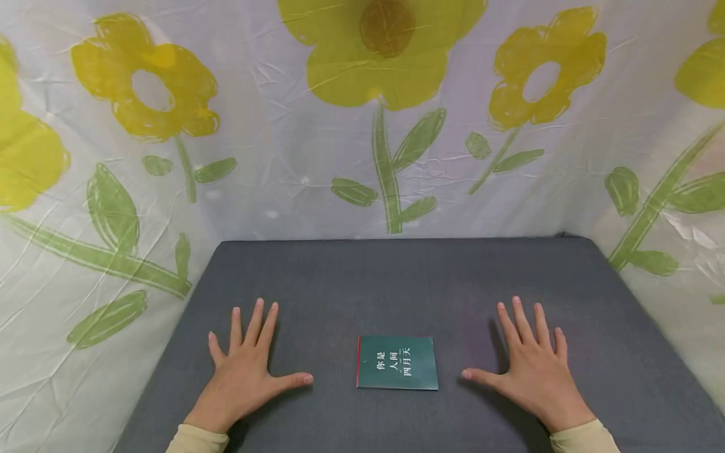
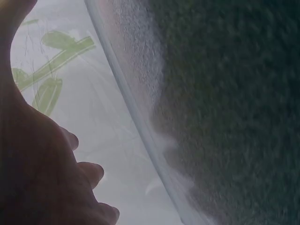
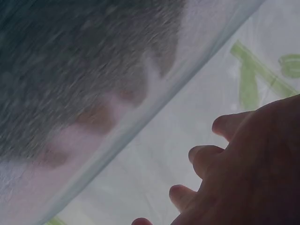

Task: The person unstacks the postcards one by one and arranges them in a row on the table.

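Grey table (image 1: 391,289), flowered white backdrop (image 1: 294,170), green book (image 1: 398,363), left hand (image 1: 245,371), right hand (image 1: 533,371), both splayed

Creased white sheeting (image 1: 255,163) with big yellow flowers (image 1: 345,78) and green leaves (image 1: 419,139) closes in the far side and both flanks of a dark grey tabletop (image 1: 396,280). The sheeting shines in places and may be thin plastic.
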{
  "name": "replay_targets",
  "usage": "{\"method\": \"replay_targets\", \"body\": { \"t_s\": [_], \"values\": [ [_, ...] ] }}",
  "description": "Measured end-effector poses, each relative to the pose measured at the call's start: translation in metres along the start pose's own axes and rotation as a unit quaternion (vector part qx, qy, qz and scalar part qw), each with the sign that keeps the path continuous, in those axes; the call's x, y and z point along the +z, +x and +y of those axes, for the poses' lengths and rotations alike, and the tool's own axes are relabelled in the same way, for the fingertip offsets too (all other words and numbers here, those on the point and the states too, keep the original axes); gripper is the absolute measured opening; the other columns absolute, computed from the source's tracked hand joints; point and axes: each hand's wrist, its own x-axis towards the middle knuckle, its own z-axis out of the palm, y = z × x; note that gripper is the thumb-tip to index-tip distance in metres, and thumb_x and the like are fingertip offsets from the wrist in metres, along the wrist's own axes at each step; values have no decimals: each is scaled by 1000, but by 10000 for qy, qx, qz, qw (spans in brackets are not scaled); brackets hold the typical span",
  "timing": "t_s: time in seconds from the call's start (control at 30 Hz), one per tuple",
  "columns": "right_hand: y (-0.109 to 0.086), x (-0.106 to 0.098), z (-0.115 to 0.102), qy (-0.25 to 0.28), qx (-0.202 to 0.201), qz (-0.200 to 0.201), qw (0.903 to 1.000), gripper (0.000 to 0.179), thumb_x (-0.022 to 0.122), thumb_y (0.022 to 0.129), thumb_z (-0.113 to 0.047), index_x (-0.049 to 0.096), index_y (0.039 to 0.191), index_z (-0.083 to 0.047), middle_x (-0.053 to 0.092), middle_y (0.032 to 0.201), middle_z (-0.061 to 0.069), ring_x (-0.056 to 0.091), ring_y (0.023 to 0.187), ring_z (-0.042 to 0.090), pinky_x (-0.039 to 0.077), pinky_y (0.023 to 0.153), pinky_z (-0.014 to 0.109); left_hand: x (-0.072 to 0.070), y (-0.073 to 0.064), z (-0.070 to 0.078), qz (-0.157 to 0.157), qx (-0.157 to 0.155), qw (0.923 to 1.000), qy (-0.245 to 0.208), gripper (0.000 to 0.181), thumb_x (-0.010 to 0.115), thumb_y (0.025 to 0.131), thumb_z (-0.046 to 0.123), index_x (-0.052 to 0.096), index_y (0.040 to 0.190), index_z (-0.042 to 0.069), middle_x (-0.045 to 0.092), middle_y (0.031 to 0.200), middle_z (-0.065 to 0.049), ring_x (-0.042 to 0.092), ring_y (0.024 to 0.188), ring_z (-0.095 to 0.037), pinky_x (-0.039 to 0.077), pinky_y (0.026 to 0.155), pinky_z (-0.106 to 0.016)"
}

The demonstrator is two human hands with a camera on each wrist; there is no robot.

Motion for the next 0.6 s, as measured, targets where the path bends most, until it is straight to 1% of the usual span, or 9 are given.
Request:
{"method": "replay_targets", "body": {
  "t_s": [0.17, 0.3, 0.43, 0.53, 0.6],
  "values": [
    [1, 4, -13, 112, -143, 10, 9998, 145, 67, 69, -100, 15, 175, -16, 5, 184, 14, -2, 168, 48, 11, 121, 81, 3, 0, 5, 33, 142, 9999, -68, 142, 69, 72, 96, -7, 174, 32, -16, 183, 1, -16, 166, -52, -5, 113, -93],
    [6, 6, -28, 114, -279, -49, 9995, 145, 65, 67, -102, 18, 175, -17, 9, 184, 14, 5, 168, 49, 14, 122, 80, 6, 2, 14, 19, 242, 9996, -153, 142, 69, 71, 96, -7, 174, 35, -15, 183, 3, -15, 167, -49, -5, 115, -91],
    [9, 9, -43, 95, -468, -126, 9988, 145, 65, 65, -103, 21, 174, -18, 13, 183, 14, 9, 168, 47, 16, 123, 80, 10, 4, 29, -93, 355, 9990, -271, 143, 71, 69, 96, -7, 173, 37, -12, 184, 1, -12, 168, -50, -3, 116, -90],
    [10, 13, -54, 110, -710, -158, 9973, 143, 66, 66, -102, 22, 174, -19, 15, 183, 13, 11, 168, 45, 19, 123, 80, 15, 6, 41, -185, 525, 9977, -393, 144, 72, 67, 96, -6, 173, 38, -9, 184, -1, -9, 168, -50, -1, 116, -91],
    [10, 16, -61, 127, -898, -159, 9958, 142, 67, 66, -101, 24, 174, -20, 16, 183, 12, 14, 168, 44, 22, 123, 80, 19, 7, 51, -248, 666, 9965, -430, 146, 74, 65, 96, -5, 174, 36, -8, 184, -3, -8, 169, -48, 0, 118, -89]
  ]
}}
